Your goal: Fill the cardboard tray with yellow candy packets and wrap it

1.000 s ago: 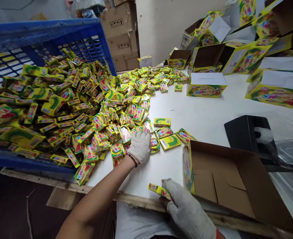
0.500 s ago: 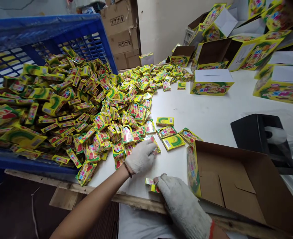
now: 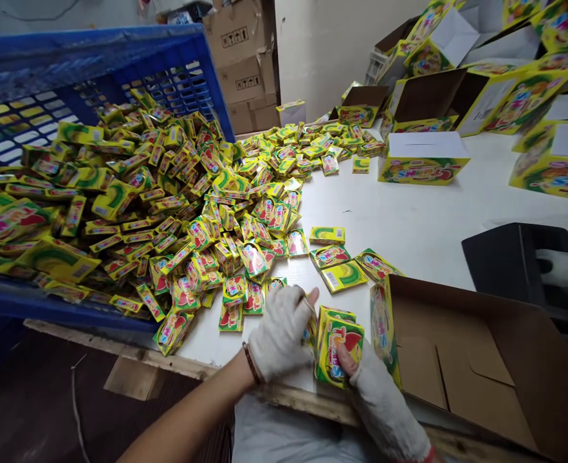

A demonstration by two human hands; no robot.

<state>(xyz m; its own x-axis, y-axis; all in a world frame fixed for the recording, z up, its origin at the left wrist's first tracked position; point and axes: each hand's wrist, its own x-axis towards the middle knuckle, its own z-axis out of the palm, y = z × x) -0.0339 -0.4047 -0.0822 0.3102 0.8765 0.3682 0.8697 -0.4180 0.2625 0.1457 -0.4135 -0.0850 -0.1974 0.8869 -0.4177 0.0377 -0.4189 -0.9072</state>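
Observation:
Both my hands wear white knit gloves. Near the table's front edge my left hand [image 3: 284, 331] and my right hand [image 3: 377, 399] press together on a small stack of yellow-green candy packets [image 3: 336, 344], which stands upright between them. The right thumb lies across the front packet. Just right of the stack stands an open cardboard display box [image 3: 457, 360], brown inside, with nothing in it. A big heap of the same packets [image 3: 177, 206] spills from a tilted blue crate [image 3: 95, 71] onto the white table [image 3: 409, 225]. A few loose packets [image 3: 344, 273] lie just beyond my hands.
Closed and open yellow display boxes [image 3: 423, 157] stand at the back right. A black tape dispenser [image 3: 520, 267] sits to the right of the open box. Brown cartons [image 3: 242, 64] are stacked by the far wall. The table's wooden front edge [image 3: 168, 363] runs below my hands.
My left hand drew back from the heap toward me with packets. My right hand turned its packets upright, and both hands came together on one stack.

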